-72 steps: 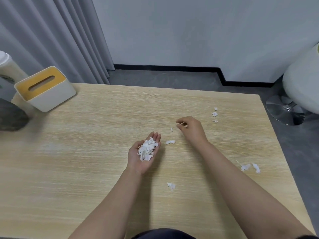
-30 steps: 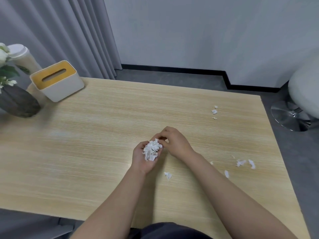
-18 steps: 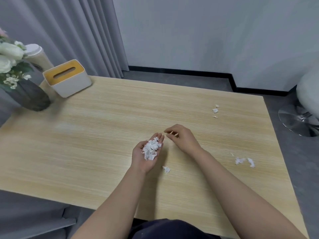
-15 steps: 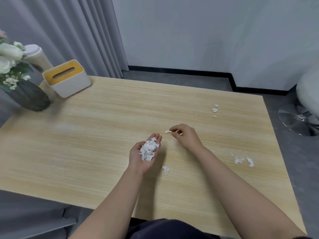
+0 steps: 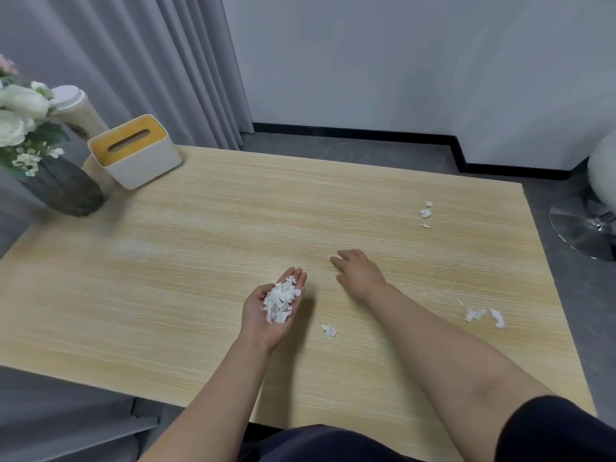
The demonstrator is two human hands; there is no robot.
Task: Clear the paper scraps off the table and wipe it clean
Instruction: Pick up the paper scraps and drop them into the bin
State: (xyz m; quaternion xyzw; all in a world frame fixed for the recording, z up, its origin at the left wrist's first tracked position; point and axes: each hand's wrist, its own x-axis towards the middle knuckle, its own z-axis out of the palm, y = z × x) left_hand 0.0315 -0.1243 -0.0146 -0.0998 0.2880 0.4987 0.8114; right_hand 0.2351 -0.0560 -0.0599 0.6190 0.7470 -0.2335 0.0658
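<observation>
Head cam: left hand [image 5: 271, 311] stays palm-up, fingers relaxed, cradling the scrap pile [image 5: 281, 301]. Right hand [image 5: 358, 271] has slid further out across the table [image 5: 166, 278], fingers pinching one scrap [image 5: 332, 258]; others remain scattered.

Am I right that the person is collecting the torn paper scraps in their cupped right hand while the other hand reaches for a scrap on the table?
Not quite: the head view shows the pile of scraps in the left hand; the right hand reaches for the scrap.
</observation>
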